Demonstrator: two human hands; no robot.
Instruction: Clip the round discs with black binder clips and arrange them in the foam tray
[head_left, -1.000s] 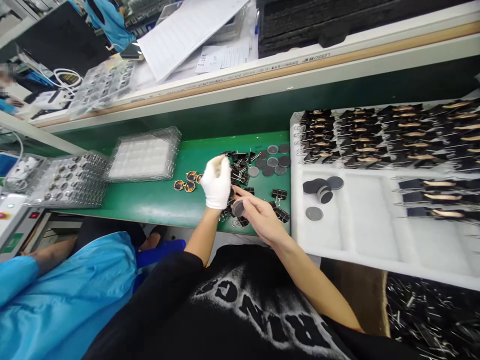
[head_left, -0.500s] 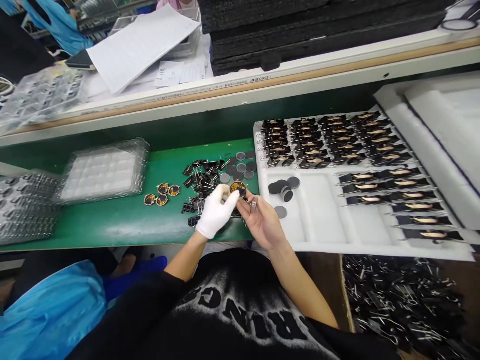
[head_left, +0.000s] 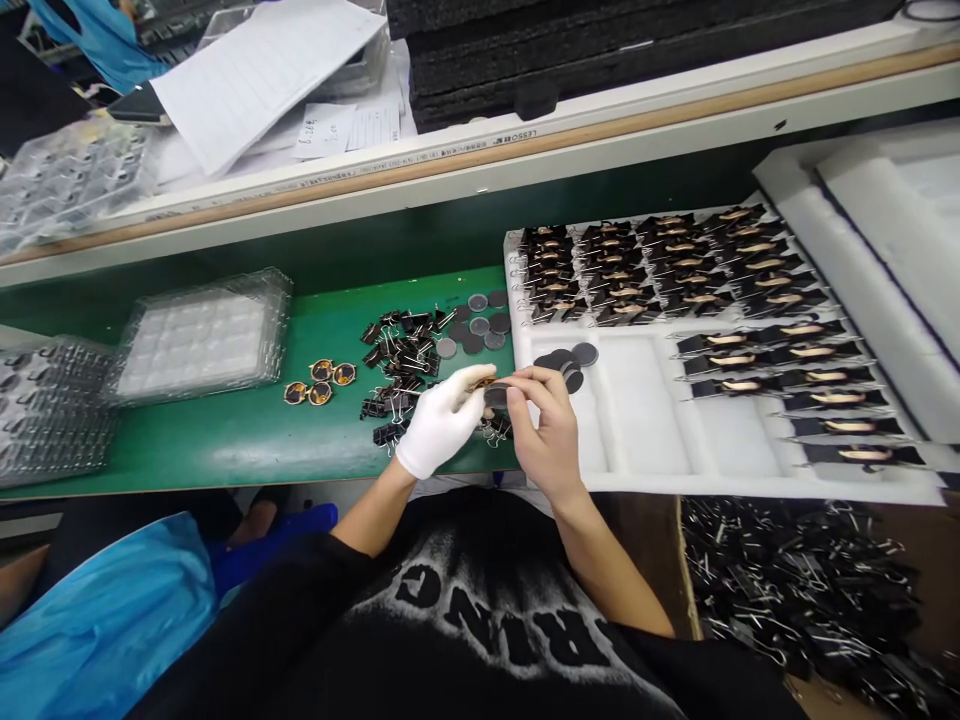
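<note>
My left hand (head_left: 442, 422), in a white glove, is closed on a gold-rimmed round watch part (head_left: 487, 381), now tilted nearly edge-on. Bare, my right hand (head_left: 550, 432) pinches a dark round disc (head_left: 497, 397) against the underside of that part. Whether the two pieces touch all round is hidden by the fingers. Beside the glove spreads a pile of black binder clips (head_left: 405, 355). Several loose grey discs (head_left: 478, 327) lie just beyond my hands. More dark discs (head_left: 585, 354) rest on the white foam tray (head_left: 645, 420) to the right.
Several gold-rimmed watch parts (head_left: 321, 370) sit left on the green bench (head_left: 247, 445). Clipped pieces (head_left: 697, 270) stand in rows in the foam tray. Clear plastic trays (head_left: 202, 335) are stacked at left. A box of binder clips (head_left: 795, 590) is below right. A shelf edge (head_left: 480, 165) crosses behind.
The single disc near the tray's left edge is gone from there, and my right hand now holds a disc at the watch part. The watch part has tipped from face-up to edge-on.
</note>
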